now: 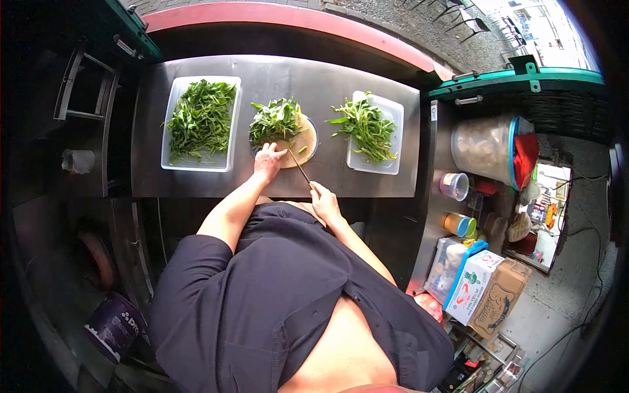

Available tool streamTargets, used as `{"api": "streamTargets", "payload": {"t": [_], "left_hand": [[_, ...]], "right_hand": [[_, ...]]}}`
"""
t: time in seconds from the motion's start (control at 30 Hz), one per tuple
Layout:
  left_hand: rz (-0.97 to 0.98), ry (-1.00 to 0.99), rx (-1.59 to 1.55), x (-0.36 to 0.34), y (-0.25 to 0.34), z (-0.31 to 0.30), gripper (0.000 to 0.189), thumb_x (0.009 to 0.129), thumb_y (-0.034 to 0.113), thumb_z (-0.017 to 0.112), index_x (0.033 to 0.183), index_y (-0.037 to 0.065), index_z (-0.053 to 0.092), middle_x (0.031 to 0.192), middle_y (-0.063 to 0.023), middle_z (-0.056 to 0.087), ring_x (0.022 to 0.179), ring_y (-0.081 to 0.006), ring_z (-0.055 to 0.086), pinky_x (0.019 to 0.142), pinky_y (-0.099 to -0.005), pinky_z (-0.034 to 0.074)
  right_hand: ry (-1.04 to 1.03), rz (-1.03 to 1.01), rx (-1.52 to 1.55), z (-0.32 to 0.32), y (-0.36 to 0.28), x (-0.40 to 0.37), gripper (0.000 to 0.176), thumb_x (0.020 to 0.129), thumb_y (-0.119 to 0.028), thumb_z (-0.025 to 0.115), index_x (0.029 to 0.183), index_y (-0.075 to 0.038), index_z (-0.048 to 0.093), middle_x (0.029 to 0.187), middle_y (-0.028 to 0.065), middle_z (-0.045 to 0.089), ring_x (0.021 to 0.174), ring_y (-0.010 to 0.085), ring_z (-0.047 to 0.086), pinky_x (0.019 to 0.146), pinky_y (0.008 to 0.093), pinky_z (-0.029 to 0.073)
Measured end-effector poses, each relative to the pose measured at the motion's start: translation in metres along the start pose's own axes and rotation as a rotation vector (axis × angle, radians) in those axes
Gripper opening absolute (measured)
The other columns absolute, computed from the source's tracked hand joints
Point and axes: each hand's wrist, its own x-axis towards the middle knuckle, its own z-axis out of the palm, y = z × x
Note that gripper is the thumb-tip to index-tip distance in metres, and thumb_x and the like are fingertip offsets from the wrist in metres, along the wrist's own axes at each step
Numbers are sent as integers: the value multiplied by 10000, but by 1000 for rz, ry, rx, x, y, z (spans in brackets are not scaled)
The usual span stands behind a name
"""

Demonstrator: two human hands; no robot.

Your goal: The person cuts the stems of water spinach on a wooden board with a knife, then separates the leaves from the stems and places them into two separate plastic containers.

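A heap of leafy greens (275, 119) lies on a round cutting board (308, 136) with a dark rim. My left hand (267, 162) is at the near edge of the heap, its fingers closed on the greens. In my right hand (325, 202) is the handle of a knife (300, 166), whose blade slants up and left to the board, close to my left fingertips. A few short cut pieces sit on the board's right side. Left of the board, a white plastic tub (230, 147) holds cut greens. To the right, longer greens (370, 131) overhang a second tub (395, 141).
Everything stands on a steel table (282, 72). Along the right, a side counter carries a large lidded container (481, 147), small jars (453, 186), a blue-lidded box (452, 262) and cardboard cartons (501, 295). A dark bucket (114, 327) stands at lower left.
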Motion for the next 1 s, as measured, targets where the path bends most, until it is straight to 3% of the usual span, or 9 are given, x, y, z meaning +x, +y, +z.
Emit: {"api": "streamTargets", "payload": {"t": [0.17, 0.23, 0.43, 0.7, 0.83, 1.0], "left_hand": [[-154, 13, -94, -6, -1, 0, 172, 832, 167, 727, 989, 187, 796, 927, -25, 648, 955, -255, 606, 835, -363, 554], [-198, -46, -92, -4, -2, 2, 139, 847, 211, 714, 956, 201, 800, 981, -20, 696, 1032, -242, 616, 869, -362, 555], [-214, -1, -75, -2, 0, 4, 83, 819, 201, 748, 874, 170, 800, 912, -19, 697, 992, -239, 624, 868, -359, 550], [-210, -31, -70, -2, 1, 5, 95, 828, 207, 739, 897, 164, 788, 954, -23, 687, 1014, -246, 617, 880, -373, 547], [-218, -44, -66, -3, 2, 7, 86, 835, 198, 727, 895, 157, 774, 976, -29, 675, 1034, -249, 610, 886, -383, 543], [-202, 2, -59, -5, 1, 12, 79, 835, 222, 732, 864, 149, 740, 951, -38, 671, 1006, -262, 631, 818, -384, 569]], "right_hand": [[-72, 42, -26, 6, -2, -5, 362, 997, -198, 609, 1334, -69, 642, 1234, 194, 700, 1175, 339, 671, 993, 391, 528], [-66, 39, -32, 8, -4, -3, 359, 996, -200, 610, 1330, -71, 645, 1231, 196, 700, 1170, 342, 673, 988, 394, 530], [-73, 45, -41, 10, -11, -2, 345, 990, -201, 614, 1311, -81, 659, 1211, 207, 701, 1151, 361, 675, 978, 405, 535], [-75, 29, -78, 6, -17, 4, 325, 987, -212, 601, 1280, -91, 675, 1167, 215, 707, 1116, 389, 678, 951, 427, 541], [-115, 121, -198, -7, -45, 7, 273, 993, -232, 577, 1222, -143, 696, 1129, 218, 709, 1075, 419, 674, 912, 474, 543], [-73, 92, -237, 0, -42, -6, 259, 979, -206, 604, 1218, -160, 692, 1112, 211, 715, 1066, 434, 674, 909, 503, 549]]}}
